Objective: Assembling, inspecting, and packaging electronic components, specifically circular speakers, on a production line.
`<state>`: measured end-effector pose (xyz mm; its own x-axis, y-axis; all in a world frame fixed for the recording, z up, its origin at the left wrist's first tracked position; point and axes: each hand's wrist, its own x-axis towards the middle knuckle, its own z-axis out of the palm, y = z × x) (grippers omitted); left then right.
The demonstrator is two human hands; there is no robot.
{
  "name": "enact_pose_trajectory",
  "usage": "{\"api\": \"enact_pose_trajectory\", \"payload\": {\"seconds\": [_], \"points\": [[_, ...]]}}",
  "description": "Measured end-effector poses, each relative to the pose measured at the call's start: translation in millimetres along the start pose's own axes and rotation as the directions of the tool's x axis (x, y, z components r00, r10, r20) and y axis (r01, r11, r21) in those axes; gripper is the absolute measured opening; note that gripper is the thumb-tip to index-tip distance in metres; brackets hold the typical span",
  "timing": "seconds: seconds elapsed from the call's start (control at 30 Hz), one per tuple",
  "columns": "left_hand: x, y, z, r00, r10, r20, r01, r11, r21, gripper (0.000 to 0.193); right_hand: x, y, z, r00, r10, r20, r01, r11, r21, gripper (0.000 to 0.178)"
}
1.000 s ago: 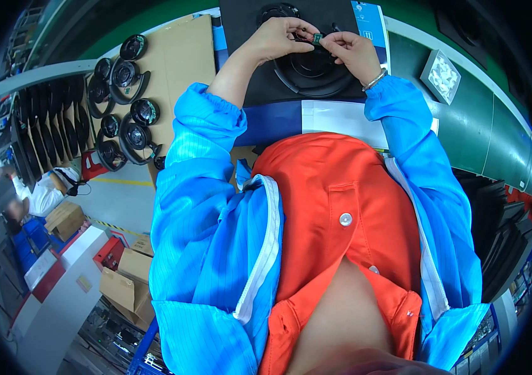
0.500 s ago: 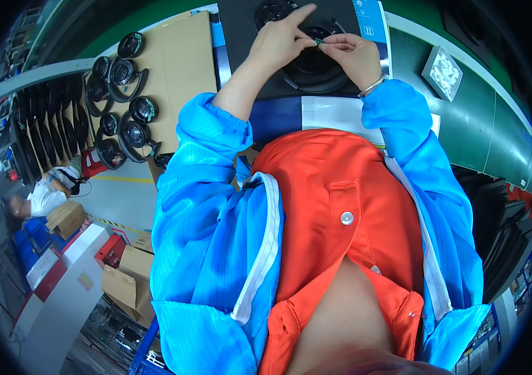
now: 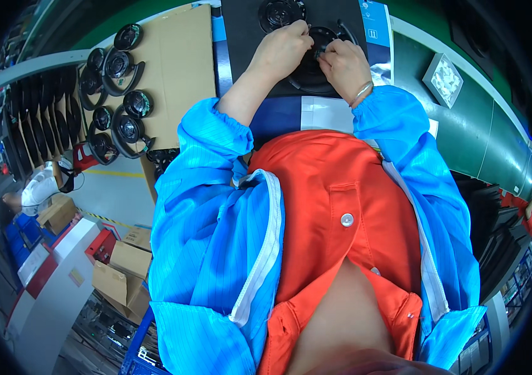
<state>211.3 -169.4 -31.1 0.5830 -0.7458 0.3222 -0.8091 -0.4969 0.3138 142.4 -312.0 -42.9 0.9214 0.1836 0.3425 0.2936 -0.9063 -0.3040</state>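
Observation:
Black headphones lie on a dark mat at the top, one round ear cup turned face up at the far left. Over the other ear cup my hands work close together. My left hand is closed in a pinch at that cup's left edge; what lies in its fingertips is hidden. Bent inward at the cup's middle, the fingers of my right hand are pinched too, with a tiny part at their tips too small to name.
Several similar black headphones lie on a cardboard sheet to the left. More dark curved pieces hang in a rack beyond. A white-grey square tray is on the green table at right. Open cartons stand lower left.
Both hands have come down onto the ear cup. My left hand's raised index finger is now curled in. The small green piece between my fingertips no longer shows clearly.

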Motion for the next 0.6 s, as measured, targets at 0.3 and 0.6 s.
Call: {"api": "enact_pose_trajectory", "payload": {"seconds": [0.3, 0.6], "points": [[3.6, -1.2, 8.7, 0.998, 0.016, -0.054, -0.016, 1.0, 0.001, 0.008, 1.1, 0.9, 8.5, 0.996, 0.076, 0.038, -0.077, 0.997, 0.025, 0.008], [1.7, -0.3, 6.4, 0.993, 0.002, -0.119, -0.014, 0.996, -0.093, 0.015, 0.8, -5.9, 2.3, 0.993, 0.058, 0.106, -0.057, 0.998, -0.017, 0.015]]}}
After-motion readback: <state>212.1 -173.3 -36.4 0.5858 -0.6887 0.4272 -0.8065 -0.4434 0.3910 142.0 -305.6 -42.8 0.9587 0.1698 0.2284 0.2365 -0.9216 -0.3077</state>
